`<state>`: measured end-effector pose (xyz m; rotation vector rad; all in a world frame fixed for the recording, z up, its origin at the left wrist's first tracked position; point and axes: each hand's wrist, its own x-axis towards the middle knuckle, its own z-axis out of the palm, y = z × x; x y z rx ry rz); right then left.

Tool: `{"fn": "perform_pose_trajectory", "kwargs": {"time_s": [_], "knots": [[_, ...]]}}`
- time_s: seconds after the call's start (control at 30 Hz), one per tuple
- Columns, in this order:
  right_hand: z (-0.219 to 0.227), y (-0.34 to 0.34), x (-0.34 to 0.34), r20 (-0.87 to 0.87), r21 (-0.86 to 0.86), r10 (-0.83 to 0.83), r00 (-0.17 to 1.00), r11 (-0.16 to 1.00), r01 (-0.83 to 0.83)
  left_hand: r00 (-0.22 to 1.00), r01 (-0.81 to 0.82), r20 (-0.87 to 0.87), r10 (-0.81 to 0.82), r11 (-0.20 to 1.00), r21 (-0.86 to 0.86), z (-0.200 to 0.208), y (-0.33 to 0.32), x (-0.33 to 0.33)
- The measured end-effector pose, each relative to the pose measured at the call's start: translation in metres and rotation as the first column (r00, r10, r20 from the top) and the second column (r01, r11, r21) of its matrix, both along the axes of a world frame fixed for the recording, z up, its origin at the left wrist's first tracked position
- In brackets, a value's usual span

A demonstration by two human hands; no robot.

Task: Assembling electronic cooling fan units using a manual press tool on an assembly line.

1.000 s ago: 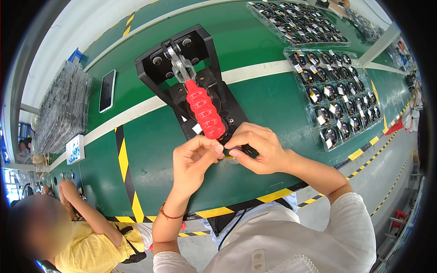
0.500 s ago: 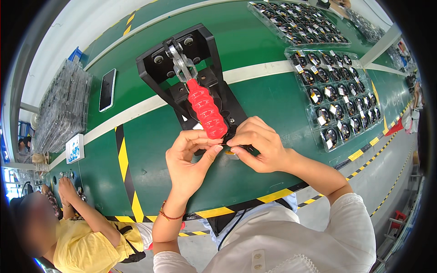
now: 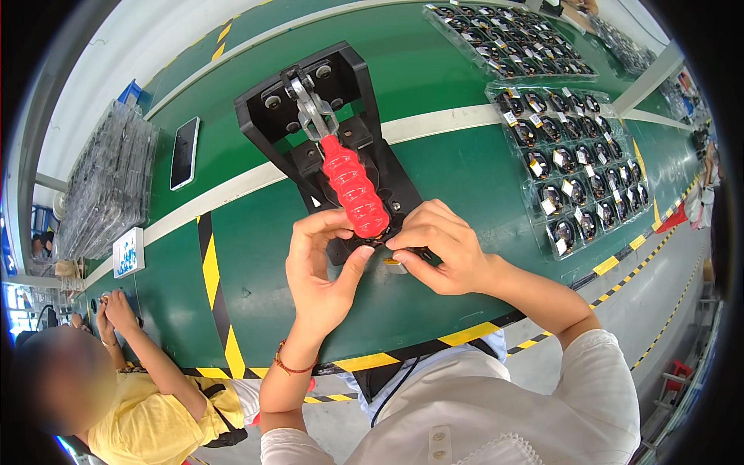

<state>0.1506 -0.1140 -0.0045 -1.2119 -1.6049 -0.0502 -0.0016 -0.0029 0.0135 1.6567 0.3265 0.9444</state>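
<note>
I see both hands meeting at the near end of the black press [image 3: 310, 101], right under its red handle [image 3: 354, 194]. My left hand [image 3: 322, 267] is half curled, thumb and forefinger pinching toward a small dark part [image 3: 377, 242]. My right hand [image 3: 438, 248] pinches the same small part from the other side, fingertips nearly touching the left ones. The part sits between the two grips, just at the press's front edge on the green tabletop [image 3: 256, 256]. Right of the grip lie clear trays [image 3: 577, 163] of dark round pieces; well to the left lies a phone [image 3: 184, 153].
</note>
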Motion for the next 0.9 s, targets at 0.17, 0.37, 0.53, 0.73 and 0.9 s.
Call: {"fn": "perform_pose_trajectory", "kwargs": {"time_s": [0.17,0.37,0.53,0.73,0.9], "knots": [[-0.001,0.000,-0.001,0.007,-0.009,0.003,1.000,1.000,-0.003,0.996,0.026,-0.080,-0.025,1.000,0.013,-0.001,-0.003,-0.001],[-0.001,0.001,-0.002,0.031,-0.005,0.015,0.999,1.000,-0.015,1.000,0.011,0.029,-0.013,0.999,0.043,-0.010,-0.005,-0.004],[-0.001,0.000,-0.001,0.028,-0.035,0.023,0.999,0.999,-0.022,0.999,0.016,0.047,-0.021,0.994,0.108,-0.012,-0.001,-0.006],[0.002,-0.001,0.000,-0.048,-0.059,0.005,0.999,0.998,-0.008,0.990,-0.102,0.109,0.089,0.989,0.111,0.005,-0.004,0.005],[-0.002,0.000,0.001,-0.037,-0.056,0.008,0.999,0.998,-0.010,0.997,0.016,-0.075,-0.007,0.992,0.123,-0.007,0.000,-0.004]]}}
